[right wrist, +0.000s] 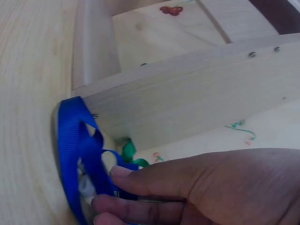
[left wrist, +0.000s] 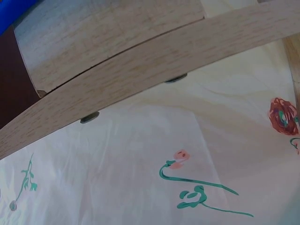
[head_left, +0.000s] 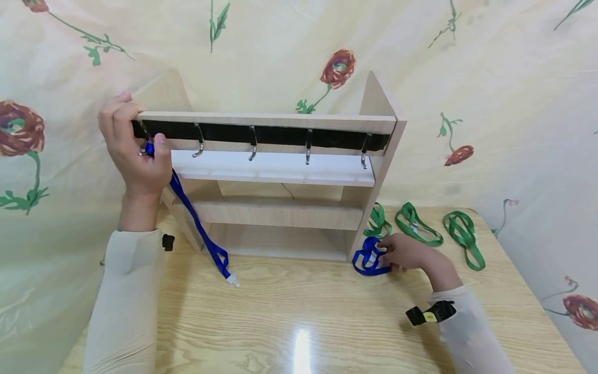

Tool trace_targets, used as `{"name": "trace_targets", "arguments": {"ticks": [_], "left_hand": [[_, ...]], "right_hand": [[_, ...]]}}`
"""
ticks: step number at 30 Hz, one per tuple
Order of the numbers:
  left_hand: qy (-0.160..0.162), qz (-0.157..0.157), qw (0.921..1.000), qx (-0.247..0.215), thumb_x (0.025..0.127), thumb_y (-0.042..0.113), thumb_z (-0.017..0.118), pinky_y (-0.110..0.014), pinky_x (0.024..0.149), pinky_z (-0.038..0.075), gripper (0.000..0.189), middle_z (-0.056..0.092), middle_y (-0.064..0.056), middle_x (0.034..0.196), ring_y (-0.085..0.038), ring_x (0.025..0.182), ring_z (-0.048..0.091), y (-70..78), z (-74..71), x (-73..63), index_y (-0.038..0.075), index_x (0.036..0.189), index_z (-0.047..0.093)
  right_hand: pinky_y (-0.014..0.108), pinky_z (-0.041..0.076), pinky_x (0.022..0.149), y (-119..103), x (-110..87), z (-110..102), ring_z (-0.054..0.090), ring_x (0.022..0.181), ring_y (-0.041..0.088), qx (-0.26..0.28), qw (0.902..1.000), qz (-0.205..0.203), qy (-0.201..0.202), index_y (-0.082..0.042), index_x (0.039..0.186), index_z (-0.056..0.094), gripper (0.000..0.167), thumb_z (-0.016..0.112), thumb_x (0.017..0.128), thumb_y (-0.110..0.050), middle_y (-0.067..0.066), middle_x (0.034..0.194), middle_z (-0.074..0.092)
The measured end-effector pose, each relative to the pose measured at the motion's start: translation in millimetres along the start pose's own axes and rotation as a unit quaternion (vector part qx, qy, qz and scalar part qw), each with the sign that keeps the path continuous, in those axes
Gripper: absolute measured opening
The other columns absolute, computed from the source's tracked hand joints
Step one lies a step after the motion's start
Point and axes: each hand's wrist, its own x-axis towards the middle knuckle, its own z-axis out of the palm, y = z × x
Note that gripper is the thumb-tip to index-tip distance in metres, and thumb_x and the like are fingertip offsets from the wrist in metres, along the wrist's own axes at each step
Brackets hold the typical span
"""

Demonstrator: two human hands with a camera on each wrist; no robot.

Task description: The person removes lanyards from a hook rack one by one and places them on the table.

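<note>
My left hand [head_left: 135, 148] grips the upper left corner of a wooden rack [head_left: 280, 214], thumb in front and fingers over the edge. Beside that thumb, a blue lanyard [head_left: 198, 226] hangs from the leftmost hook, its white clip end low at the front. To the right of the rack, my right hand [head_left: 411, 254] pinches a second blue lanyard [head_left: 362, 259] lying looped on the table. Close up in the right wrist view, thumb and fingers [right wrist: 145, 211] close about the blue ribbon [right wrist: 70, 140]. The left hand is out of sight in the left wrist view.
Several metal hooks [head_left: 253, 143] line the rack's black strip [head_left: 280, 136]. Three green lanyards lie on the table [head_left: 299, 306] at right: one by the rack [head_left: 377, 221], a middle one [head_left: 416, 226] and an outer one [head_left: 462, 236]. Flowered sheeting [head_left: 271, 62] covers the wall behind.
</note>
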Motion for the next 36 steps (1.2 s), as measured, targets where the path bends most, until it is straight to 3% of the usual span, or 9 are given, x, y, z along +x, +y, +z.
{"name": "trace_targets", "arguments": {"ticks": [7, 12, 19, 28, 36], "left_hand": [[-0.004, -0.003, 1.0, 0.007, 0.078, 0.052, 0.046, -0.041, 0.122, 0.034, 0.072, 0.058, -0.035, 0.115, -0.028, 0.133, 0.052, -0.9, -2.0, -1.2, -0.012, 0.106, 0.06], [-0.006, -0.004, 0.9999, 0.008, 0.078, 0.052, 0.046, -0.041, 0.123, 0.034, 0.071, 0.058, -0.035, 0.114, -0.027, 0.133, 0.052, -1.8, -2.8, -2.1, -0.012, 0.106, 0.06], [-0.005, -0.002, 1.0, 0.002, 0.078, 0.052, 0.047, -0.041, 0.123, 0.034, 0.072, 0.057, -0.036, 0.113, -0.028, 0.133, 0.052, -0.6, -2.0, -1.6, -0.013, 0.106, 0.06], [-0.007, -0.003, 1.0, 0.001, 0.078, 0.052, 0.047, -0.041, 0.122, 0.034, 0.072, 0.058, -0.035, 0.114, -0.028, 0.133, 0.052, -1.2, -0.4, -1.2, -0.012, 0.107, 0.06], [-0.007, -0.002, 1.0, 0.003, 0.079, 0.054, 0.047, -0.041, 0.123, 0.033, 0.073, 0.058, -0.035, 0.114, -0.028, 0.133, 0.052, -0.9, -0.8, 0.7, -0.013, 0.107, 0.06]], "right_hand": [[0.034, 0.053, 0.058, -6, -14.3, -9, 0.066, 0.067, 0.018, -0.001, 0.9995, -0.021, 0.022, 0.014, 0.146, 0.052, 0.054, 0.064, 0.099, -0.01, 0.011, 0.085, 0.071], [0.033, 0.053, 0.057, -15, -23.8, -13, 0.065, 0.07, 0.018, -0.013, 0.9978, -0.046, 0.045, 0.009, 0.135, 0.064, 0.04, 0.062, 0.102, -0.014, 0.009, 0.082, 0.069], [0.03, 0.048, 0.057, -36, -36.7, -13, 0.062, 0.071, 0.019, -0.008, 0.9961, -0.074, 0.048, -0.003, 0.114, 0.074, 0.025, 0.059, 0.105, -0.02, 0.003, 0.076, 0.065], [0.028, 0.045, 0.058, -70, -54.5, -8, 0.058, 0.07, 0.014, -0.021, 0.9942, -0.099, 0.034, -0.014, 0.098, 0.073, 0.018, 0.062, 0.104, -0.026, 0.001, 0.078, 0.064], [0.026, 0.045, 0.058, -96, -55.7, 11, 0.054, 0.064, 0.009, -0.012, 0.9894, -0.145, 0.006, -0.015, 0.103, 0.074, 0.017, 0.061, 0.105, -0.027, -0.005, 0.075, 0.06]]}}
